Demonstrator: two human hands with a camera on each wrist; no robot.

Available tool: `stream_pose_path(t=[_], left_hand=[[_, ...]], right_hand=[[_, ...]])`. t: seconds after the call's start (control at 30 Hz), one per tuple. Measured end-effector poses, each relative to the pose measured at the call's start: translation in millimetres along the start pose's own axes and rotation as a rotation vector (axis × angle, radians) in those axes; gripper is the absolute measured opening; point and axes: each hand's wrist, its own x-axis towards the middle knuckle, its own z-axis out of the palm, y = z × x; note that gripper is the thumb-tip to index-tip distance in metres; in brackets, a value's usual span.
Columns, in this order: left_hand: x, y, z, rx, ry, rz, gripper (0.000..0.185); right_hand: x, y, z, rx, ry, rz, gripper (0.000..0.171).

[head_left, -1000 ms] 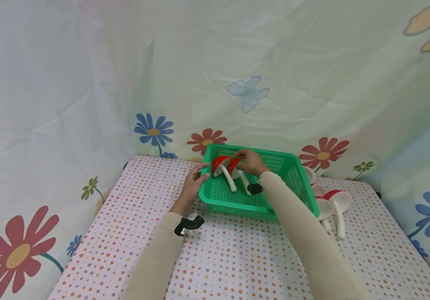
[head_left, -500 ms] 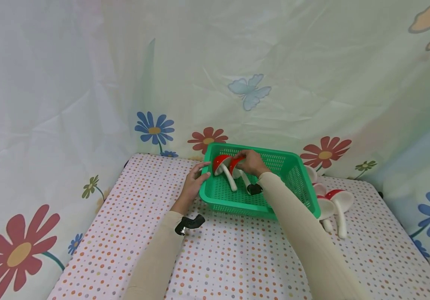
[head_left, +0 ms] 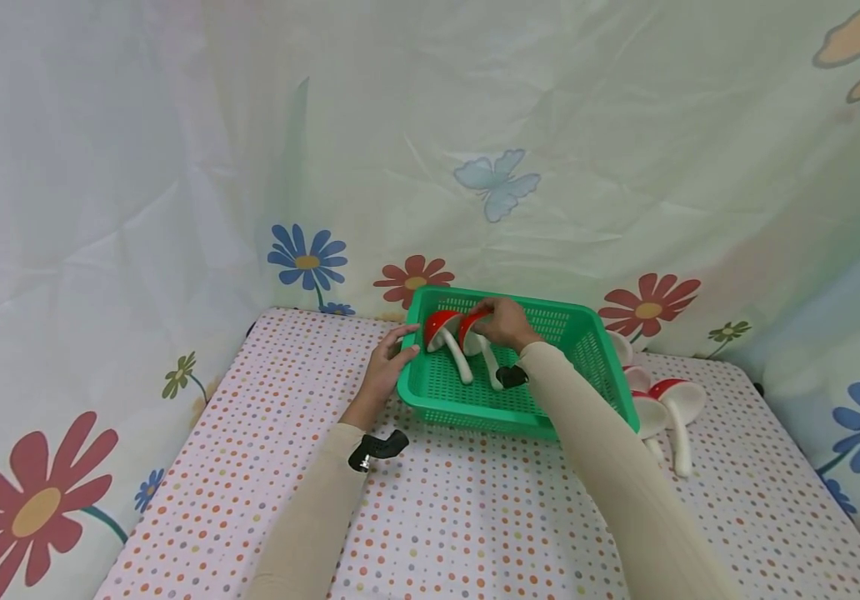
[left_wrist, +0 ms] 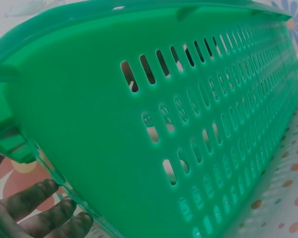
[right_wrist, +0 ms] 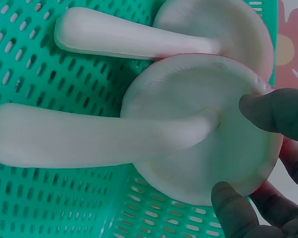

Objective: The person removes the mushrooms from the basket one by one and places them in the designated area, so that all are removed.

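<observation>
I'm looking down at the table (head_left: pixel 475 517) with its dotted cloth, and almost nothing has shifted over the last second: the arms sit where they sat, only the view wobbles a touch. I read that as the placing being at its very end, the piece settled but not let go.

The green basket (head_left: pixel 587 350) stands at the far edge of the table, toward the right, close to the flowered backdrop. My left hand (head_left: pixel 388 367) steadies the basket's near left corner, thumb over the rim and fingers flat against the slotted wall; the left wrist view shows those fingers (left_wrist: pixel 44 208) straight and relaxed under the edge, gripping nothing.

My right hand (head_left: pixel 501 323) is inside the basket at its far left corner, as it was a second ago, fingertips (right_wrist: pixel 273 111) curled round the rim of the red ladle (head_left: pixel 471 329), whose white bowl faces the wrist camera with the handle running toward the near wall. A second ladle (head_left: pixel 441 329) lies just beside it, bowls touching or nearly so.

More ladles (head_left: pixel 670 408) wait on the cloth off the basket's right side, near the table's far right corner.

Writing: none I can read on basket, ladles or cloth; no brand shows.
</observation>
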Motion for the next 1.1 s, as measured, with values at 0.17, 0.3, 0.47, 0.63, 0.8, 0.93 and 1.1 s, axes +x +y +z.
stream_pose_path(t=[0.17, 0.3, 0.47, 0.63, 0.8, 0.93, 1.1], left_hand=[[-0.7, 0.3, 0.5, 0.009, 0.000, 0.016, 0.040], [-1.1, 0.6, 0.1, 0.019, -0.005, 0.022, 0.040], [-2.1, 1.5, -0.5, 0.017, -0.008, 0.015, 0.040], [-1.6, 1.1, -0.2, 0.013, -0.014, 0.017, 0.040], [-2.3, 1.7, 0.5, -0.001, -0.009, 0.013, 0.040], [-2.9, 1.9, 0.6, -0.008, -0.013, 0.013, 0.041], [-3.4, 3.1, -0.9, -0.014, -0.030, 0.015, 0.043]], right_hand=[[-2, -2, -6, 0.004, 0.001, -0.002, 0.032], [-6, -4, -13, 0.028, 0.007, -0.020, 0.032], [-12, -4, -19, 0.044, 0.022, -0.041, 0.032], [-21, -3, -25, 0.050, 0.039, -0.039, 0.030], [-29, 2, -32, 0.057, 0.055, -0.032, 0.031], [-35, 8, -39, 0.062, 0.063, -0.024, 0.030], [-43, 13, -47, 0.058, 0.080, -0.021, 0.030]])
